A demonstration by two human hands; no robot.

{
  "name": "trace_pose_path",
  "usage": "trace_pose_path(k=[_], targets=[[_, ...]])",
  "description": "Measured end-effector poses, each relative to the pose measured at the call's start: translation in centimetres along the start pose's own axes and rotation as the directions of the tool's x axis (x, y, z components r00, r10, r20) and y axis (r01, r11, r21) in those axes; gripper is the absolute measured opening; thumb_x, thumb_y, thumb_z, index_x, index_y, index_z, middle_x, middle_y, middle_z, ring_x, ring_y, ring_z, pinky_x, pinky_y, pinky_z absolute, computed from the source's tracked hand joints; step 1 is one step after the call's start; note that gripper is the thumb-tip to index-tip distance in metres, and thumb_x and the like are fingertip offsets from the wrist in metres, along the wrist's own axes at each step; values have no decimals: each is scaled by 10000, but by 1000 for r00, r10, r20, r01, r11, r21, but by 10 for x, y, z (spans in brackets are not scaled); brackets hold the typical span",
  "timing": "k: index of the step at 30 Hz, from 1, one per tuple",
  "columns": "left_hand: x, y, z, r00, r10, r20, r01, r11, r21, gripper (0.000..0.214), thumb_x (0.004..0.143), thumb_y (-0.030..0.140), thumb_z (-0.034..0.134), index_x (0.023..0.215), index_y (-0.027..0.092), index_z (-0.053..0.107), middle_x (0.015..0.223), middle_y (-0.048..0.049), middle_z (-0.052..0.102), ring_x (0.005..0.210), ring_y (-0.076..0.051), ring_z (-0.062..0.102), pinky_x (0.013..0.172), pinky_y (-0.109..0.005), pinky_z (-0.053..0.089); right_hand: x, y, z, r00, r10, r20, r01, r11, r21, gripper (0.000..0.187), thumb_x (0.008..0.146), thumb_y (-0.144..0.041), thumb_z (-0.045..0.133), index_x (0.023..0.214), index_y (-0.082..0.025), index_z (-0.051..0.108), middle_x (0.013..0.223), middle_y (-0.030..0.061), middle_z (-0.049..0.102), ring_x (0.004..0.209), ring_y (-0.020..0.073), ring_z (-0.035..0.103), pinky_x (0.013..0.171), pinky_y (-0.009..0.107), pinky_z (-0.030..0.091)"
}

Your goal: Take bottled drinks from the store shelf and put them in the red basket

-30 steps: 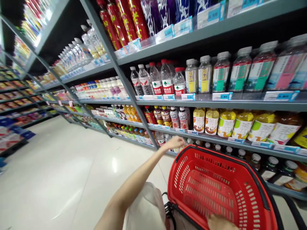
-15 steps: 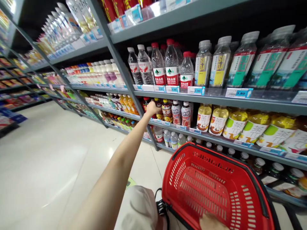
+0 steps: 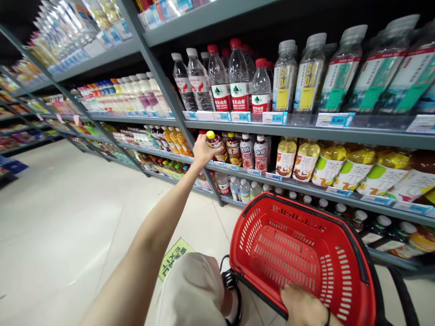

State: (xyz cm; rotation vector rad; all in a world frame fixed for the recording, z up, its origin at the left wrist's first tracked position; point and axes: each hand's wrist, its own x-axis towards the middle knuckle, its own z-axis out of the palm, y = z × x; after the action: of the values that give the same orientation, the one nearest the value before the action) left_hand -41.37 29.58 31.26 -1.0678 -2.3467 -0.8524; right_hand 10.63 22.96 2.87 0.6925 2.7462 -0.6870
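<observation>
Two hands are at work. Far left, the left hand (image 3: 203,153) has its fingers wrapped round a yellow-capped bottle (image 3: 215,144), which is tilted at the front of the drinks shelf (image 3: 353,195), just beside upright tea bottles (image 3: 234,148). Near right, the right hand (image 3: 301,308) grips the near rim of a red basket (image 3: 292,253).

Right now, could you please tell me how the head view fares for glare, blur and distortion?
Head view: the wide lens bows the shelves and smears the soda bottles at the picture's right edge; light glares off the floor; the left hand on the yellow-capped bottle is fairly sharp, the right hand on the red basket is cropped.
</observation>
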Motion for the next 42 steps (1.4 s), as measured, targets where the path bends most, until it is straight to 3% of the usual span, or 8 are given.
trace_pose_path(k=[5, 8, 10, 14, 17, 21, 33, 42], targets=[[-62, 28, -48, 929, 104, -354, -218, 929, -299, 600, 673, 461, 904, 1111, 148, 641, 1106, -63, 625, 1045, -218, 623, 969, -303, 516, 2, -22, -60, 940, 110, 324, -106, 994, -29, 421, 665, -304, 820, 1042, -127, 761, 1149, 223, 737, 1114, 421, 713, 941, 453, 573], [-106, 64, -65, 952, -7, -305, -195, 756, -625, 641, 615, 455, 910, 1099, 123, 654, 1073, -70, 651, 963, -206, 665, 866, -301, 568, 12, -20, -91, 949, 11, 315, -113, 945, 308, 599, 769, -603, 757, 1130, -127, 707, 1170, 218, 722, 1107, 397, 706, 981, 518, 539], [-140, 94, -66, 999, -21, -30, -14, 549, -836, 648, 599, 448, 904, 1096, 109, 664, 1011, -73, 708, 900, -208, 698, 832, -311, 592, 21, -20, -107, 997, -29, 72, -33, 685, 728, 721, 847, -771, 582, 1158, -125, 658, 1152, 214, 718, 1050, 332, 716, 982, 502, 536], [-209, 141, -51, 896, 94, 435, 405, 231, -885, 761, 532, 405, 963, 1168, 99, 678, 1112, -122, 755, 994, -262, 737, 895, -353, 616, 27, -31, -126, 999, -29, 24, -31, -253, 967, 816, 893, -827, 440, 1257, -118, 617, 1182, 214, 723, 983, 288, 742, 888, 455, 579], [-251, 149, -33, 784, 204, 587, 549, 214, -808, 736, 525, 339, 987, 1142, 100, 663, 1100, -129, 758, 981, -272, 750, 875, -352, 626, 23, -42, -123, 999, 34, 21, -2, -482, 876, 708, 954, -749, 429, 1225, -139, 667, 1092, 166, 755, 769, 224, 730, 627, 312, 553], [-281, 131, -17, 696, 274, 664, 638, 188, -747, 772, 540, 261, 991, 1203, 107, 627, 1164, -127, 747, 1020, -266, 752, 899, -351, 629, 18, -47, -107, 975, 206, 85, 25, -483, 875, 639, 938, -737, 534, 1063, -137, 716, 898, 119, 756, 507, 130, 590, 447, 215, 395], [-271, 119, -34, 834, 372, 407, 383, 141, -913, 677, 775, 320, 873, 1371, 184, 582, 1376, -125, 664, 1295, -288, 636, 1151, -421, 499, 16, -53, -118, 993, 112, -38, 76, -358, 931, 582, 850, -674, 761, 1173, -190, 740, 1140, 144, 753, 924, 273, 733, 694, 316, 548], [-275, 110, -38, 753, 503, 424, 301, 310, -902, 620, 877, 402, 805, 1421, 197, 592, 1365, -108, 672, 1234, -281, 660, 1132, -453, 499, 19, -39, -112, 989, 1, -146, 144, -182, 973, 549, 746, -450, 932, 1198, -224, 719, 1000, 76, 769, 836, 219, 732, 767, 354, 584]])
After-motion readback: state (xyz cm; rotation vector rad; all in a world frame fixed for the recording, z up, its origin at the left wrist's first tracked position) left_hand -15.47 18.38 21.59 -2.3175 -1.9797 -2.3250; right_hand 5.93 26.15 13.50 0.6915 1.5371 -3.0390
